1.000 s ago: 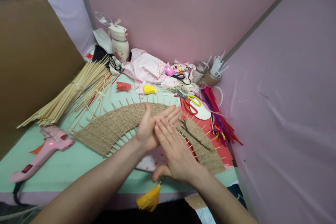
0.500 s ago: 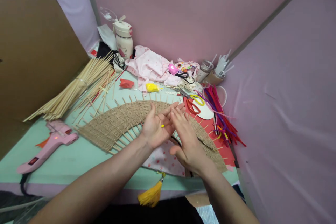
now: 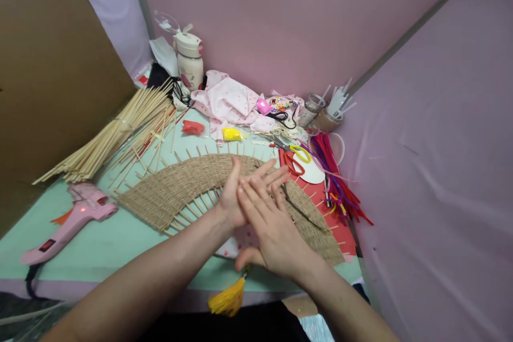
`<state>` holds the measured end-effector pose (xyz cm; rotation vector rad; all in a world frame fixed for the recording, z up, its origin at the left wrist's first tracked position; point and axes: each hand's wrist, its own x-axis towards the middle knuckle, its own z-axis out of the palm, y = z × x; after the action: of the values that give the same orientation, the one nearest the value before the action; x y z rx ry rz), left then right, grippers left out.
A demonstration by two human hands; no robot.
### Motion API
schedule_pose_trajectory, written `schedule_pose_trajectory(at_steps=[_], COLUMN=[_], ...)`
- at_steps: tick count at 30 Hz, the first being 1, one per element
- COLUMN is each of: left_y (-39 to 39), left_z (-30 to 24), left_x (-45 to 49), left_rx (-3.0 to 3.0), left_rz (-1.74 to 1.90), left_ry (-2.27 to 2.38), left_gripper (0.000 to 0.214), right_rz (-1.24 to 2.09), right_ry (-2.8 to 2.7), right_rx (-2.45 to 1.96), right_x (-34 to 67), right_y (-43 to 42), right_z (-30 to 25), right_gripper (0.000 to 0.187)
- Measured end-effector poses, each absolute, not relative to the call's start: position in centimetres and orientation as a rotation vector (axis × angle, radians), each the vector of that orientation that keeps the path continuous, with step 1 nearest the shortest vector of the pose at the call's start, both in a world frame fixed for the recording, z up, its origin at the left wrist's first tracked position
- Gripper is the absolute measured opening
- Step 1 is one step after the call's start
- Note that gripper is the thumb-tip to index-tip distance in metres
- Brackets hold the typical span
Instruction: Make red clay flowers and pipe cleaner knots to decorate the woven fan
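Note:
My left hand (image 3: 232, 195) is palm up with its fingers stretched out over a fan-shaped weaving of brown cord on thin sticks (image 3: 160, 192). Flat across its palm lies my right hand (image 3: 272, 227), fingers straight and thumb apart. The palms press together, hiding whatever is between them; a tiny yellow ball showed on the left palm earlier. Below the hands, pink-patterned white cloth (image 3: 229, 247) shows at the fan's inner part. A yellow tassel (image 3: 227, 298) hangs at the table's front edge.
A pink glue gun (image 3: 72, 227) with a lit light lies at left, near a bundle of wooden sticks (image 3: 108, 136). Red clay (image 3: 193, 127) and yellow clay (image 3: 232, 134) packets lie behind the fan. Scissors (image 3: 294, 163) and pipe cleaners (image 3: 336, 176) are at right. A bottle (image 3: 190, 64) stands behind.
My right hand has slid left and down onto the left palm, covering the tiny yellow ball that was visible there. My left hand has stayed nearly in place.

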<state>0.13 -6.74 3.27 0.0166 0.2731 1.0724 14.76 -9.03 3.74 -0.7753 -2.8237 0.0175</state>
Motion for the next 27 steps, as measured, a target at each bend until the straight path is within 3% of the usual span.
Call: schedule_pose_trajectory(at_steps=[6, 10, 21, 27], left_y=[-6.7, -6.5, -5.9, -5.9], left_z=[3.6, 3.3, 3.0, 3.1], left_x=[0.0, 0.1, 0.1, 1.4], left_rx=[0.008, 0.023, 0.015, -0.017], left_rz=[1.058, 1.055, 1.076, 1.003], left_ry=[0.276, 0.268, 0.255, 0.291], left_gripper=[0.092, 0.088, 0.087, 0.100], right_rz=[0.013, 0.019, 0.030, 0.190], right_ry=[-2.778, -2.843, -2.835, -2.788], right_rx=[-0.918, -0.749, -0.803, -0.821], right_x=[15.1, 15.3, 16.0, 16.4], right_y=[-8.8, -9.0, -8.9, -8.0], right_z=[3.9, 3.9, 3.4, 3.9], right_gripper=[0.109, 0.110, 0.107, 0.105])
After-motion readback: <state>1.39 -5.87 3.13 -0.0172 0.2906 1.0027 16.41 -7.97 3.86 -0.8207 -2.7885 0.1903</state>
